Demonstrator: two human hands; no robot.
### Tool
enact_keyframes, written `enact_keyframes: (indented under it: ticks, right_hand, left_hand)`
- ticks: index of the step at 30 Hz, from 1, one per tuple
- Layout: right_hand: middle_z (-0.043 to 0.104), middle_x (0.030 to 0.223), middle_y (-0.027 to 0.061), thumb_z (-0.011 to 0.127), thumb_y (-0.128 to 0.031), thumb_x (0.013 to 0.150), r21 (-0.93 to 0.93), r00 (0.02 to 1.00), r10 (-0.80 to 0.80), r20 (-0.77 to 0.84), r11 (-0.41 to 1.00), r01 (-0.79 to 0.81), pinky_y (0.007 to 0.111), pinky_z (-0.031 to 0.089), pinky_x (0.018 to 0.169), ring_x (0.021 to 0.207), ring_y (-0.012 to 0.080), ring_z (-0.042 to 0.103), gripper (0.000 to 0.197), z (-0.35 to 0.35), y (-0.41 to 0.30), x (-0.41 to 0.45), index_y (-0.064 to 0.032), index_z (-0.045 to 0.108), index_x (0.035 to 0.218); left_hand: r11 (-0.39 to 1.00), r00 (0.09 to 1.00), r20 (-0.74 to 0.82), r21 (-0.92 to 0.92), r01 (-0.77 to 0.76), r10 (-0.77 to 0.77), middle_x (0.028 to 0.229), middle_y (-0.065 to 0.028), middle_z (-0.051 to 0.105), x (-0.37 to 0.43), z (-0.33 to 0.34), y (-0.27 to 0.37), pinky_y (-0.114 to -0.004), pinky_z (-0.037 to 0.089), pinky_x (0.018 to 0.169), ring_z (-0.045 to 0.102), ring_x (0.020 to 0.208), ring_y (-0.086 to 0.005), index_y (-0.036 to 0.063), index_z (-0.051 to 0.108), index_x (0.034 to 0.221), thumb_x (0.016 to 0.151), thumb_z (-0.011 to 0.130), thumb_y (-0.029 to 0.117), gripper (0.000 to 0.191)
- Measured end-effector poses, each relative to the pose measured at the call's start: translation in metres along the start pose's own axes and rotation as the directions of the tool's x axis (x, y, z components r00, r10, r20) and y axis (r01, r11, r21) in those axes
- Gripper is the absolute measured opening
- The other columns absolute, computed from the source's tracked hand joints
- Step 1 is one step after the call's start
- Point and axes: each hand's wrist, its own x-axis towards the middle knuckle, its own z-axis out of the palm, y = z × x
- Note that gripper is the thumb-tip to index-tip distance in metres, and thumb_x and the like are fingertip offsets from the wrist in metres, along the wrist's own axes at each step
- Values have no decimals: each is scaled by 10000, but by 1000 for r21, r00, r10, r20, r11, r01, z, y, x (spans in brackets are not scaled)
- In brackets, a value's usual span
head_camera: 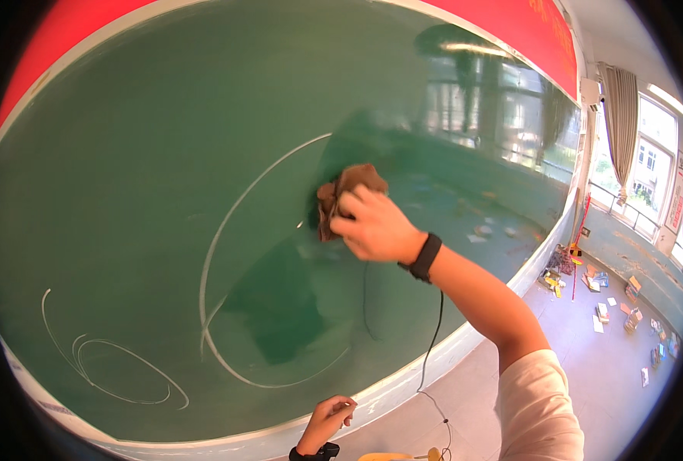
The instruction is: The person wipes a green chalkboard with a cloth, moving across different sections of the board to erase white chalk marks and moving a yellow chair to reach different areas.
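Note:
A green chalkboard (pixel 128 213) fills most of the view. My right hand (pixel 376 222), wearing a black wristband, grips a folded brown cloth (pixel 360 177) against the board near its middle. The hand is slightly blurred. Just left of the cloth begins a large curved chalk line (pixel 226 222), which loops down and across the lower board. Smaller chalk loops (pixel 125 346) lie at the lower left. A dark, damp-looking patch (pixel 284 305) shows below the cloth. My left hand (pixel 329 419) hangs by the board's bottom edge, fingers loosely bent, with nothing seen in it.
A pale frame (pixel 376 397) borders the board, with a red banner (pixel 508 20) above. A dark cable (pixel 435 340) hangs beside my right arm. Part of a yellow object (pixel 385 456) shows below. Books and papers (pixel 602 312) litter the floor at right, under a curtained window (pixel 652 155).

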Motion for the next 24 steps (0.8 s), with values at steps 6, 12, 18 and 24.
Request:
enact_keyframes:
  ticks: [6,12,18,24]
  right_hand:
    - [579,911,186,529,-78,739,-60,635,514,-576,749,-660,494,428,818,902,408,511,162,-83,174,18,-61,630,864]
    - [665,801,197,509,-173,731,100,602,529,-598,795,-598,451,484,817,864,377,577,267,-115,199,59,-18,699,837]
    - [521,821,131,556,-104,625,-142,953,42,-299,986,-88,442,441,825,869,346,507,141,-44,87,95,-71,642,731]
    - [667,757,194,477,-112,739,167,609,652,-452,732,-661,409,516,671,722,349,646,244,-169,271,64,-1,677,824]
  left_hand:
    - [991,994,90,118,57,-68,795,-40,611,17,12,2,-236,462,597,569,662,-98,-17,626,1033,913,608,109,175]
    - [992,994,87,101,-78,69,724,-11,586,9,11,-23,-227,417,531,544,622,-88,32,620,1038,907,617,140,170]
    - [977,985,144,177,-120,95,706,2,577,25,19,-33,-233,435,524,542,600,-85,34,614,1024,898,646,145,171]
    - [974,983,181,215,-75,36,724,-15,605,26,14,-36,-236,453,540,555,610,-92,42,622,1042,890,678,221,242]
